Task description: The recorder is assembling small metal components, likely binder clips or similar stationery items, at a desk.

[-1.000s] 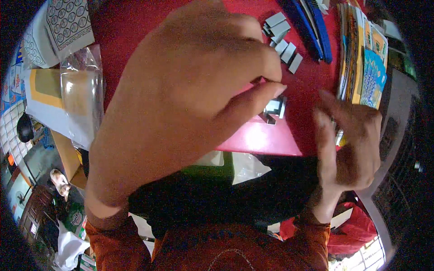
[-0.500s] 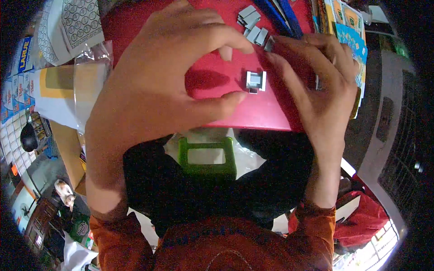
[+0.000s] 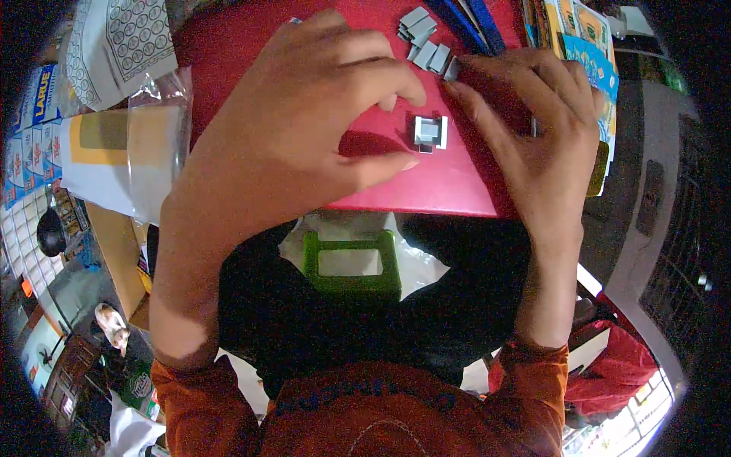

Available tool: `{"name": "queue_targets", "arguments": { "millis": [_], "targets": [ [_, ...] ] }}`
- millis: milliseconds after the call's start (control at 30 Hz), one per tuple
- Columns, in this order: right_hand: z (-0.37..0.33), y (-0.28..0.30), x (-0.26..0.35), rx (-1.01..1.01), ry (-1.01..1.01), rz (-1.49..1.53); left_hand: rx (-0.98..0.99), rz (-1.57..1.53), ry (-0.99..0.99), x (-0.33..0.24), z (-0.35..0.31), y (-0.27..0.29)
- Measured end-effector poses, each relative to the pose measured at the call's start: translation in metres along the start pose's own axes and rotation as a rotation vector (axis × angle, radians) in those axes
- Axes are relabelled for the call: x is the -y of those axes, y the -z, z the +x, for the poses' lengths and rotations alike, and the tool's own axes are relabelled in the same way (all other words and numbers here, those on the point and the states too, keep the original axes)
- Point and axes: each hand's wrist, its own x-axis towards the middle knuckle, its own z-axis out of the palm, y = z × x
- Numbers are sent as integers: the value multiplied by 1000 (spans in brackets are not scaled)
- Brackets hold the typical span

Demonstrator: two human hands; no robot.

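Observation:
A small grey-and-white square arrangement of little blocks [image 3: 431, 132] sits on the red tabletop [image 3: 426, 190] between my hands. My left hand [image 3: 304, 114] hovers to its left, thumb and curled fingers well apart, with nothing visible in them. The left thumb tip points toward the blocks without touching them. Beyond them, my right hand [image 3: 537, 118] has thumb and forefinger closed about a small flat grey piece [image 3: 451, 69]. That piece is at the near end of a loose group of similar grey pieces [image 3: 419, 29].
Blue long-handled tool [image 3: 472, 23] at the far edge. Colourful printed papers [image 3: 590, 46] stand at the right. A patterned sheet [image 3: 122, 46] and clear plastic bag [image 3: 160, 114] lie at the left. Below the table is a green stool [image 3: 350, 286]; a cat [image 3: 112, 326] is on the floor.
My left hand has shifted slightly to the right, its thumb and fingers staying apart. The right hand stays at the grey piece, with only a slight shift. The block arrangement keeps its place on the table.

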Motion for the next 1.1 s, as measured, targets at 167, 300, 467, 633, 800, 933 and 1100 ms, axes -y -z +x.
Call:
{"name": "queue_targets", "arguments": {
  "millis": [167,300,467,633,800,933,1100],
  "targets": [
    [-2,1,-2,10,38,-41,3,25,-7,0,0,-4],
    [-4,3,-2,33,-7,-36,-11,22,-24,0,2,-6],
    [-5,8,-7,62,70,-39,0,-2,-19,-1,1,-6],
    [-9,9,-18,66,83,-14,25,-18,-3,-2,3,-7],
    [-3,14,-8,75,67,7,-11,36,-5,-4,1,-6],
    [-4,6,-7,76,45,-3,24,14,14,-4,1,-5],
    [-8,5,-16,72,73,18,30,0,20,-3,1,-6]
  ]
}}
